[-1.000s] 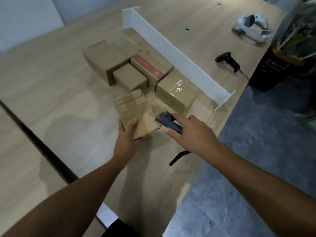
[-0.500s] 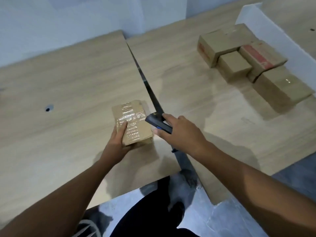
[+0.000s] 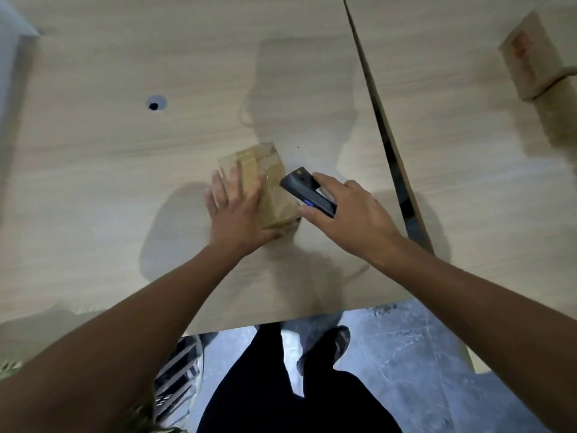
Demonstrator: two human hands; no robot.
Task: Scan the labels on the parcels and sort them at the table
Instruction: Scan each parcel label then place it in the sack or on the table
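Observation:
A small taped cardboard parcel [image 3: 271, 179] lies on the left wooden table [image 3: 125, 182], a little in from its front edge. My left hand [image 3: 237, 214] rests flat on the parcel's left side with the fingers spread, the thumb at its near edge. My right hand [image 3: 346, 214] grips a dark handheld scanner [image 3: 304, 192] with a blue button, held just over the parcel's right edge. Another cardboard parcel [image 3: 530, 54] with a red mark shows at the far right edge, blurred.
A dark gap [image 3: 384, 120] runs between the left table and the right table [image 3: 484, 198]. A cable hole [image 3: 155, 103] sits in the left table. Below the front edge are my dark trousers and a grey floor [image 3: 406, 354].
The view has swung left and downward, away from the stack of parcels. The parcel has come down onto the left table, and my left hand now lies flat on it.

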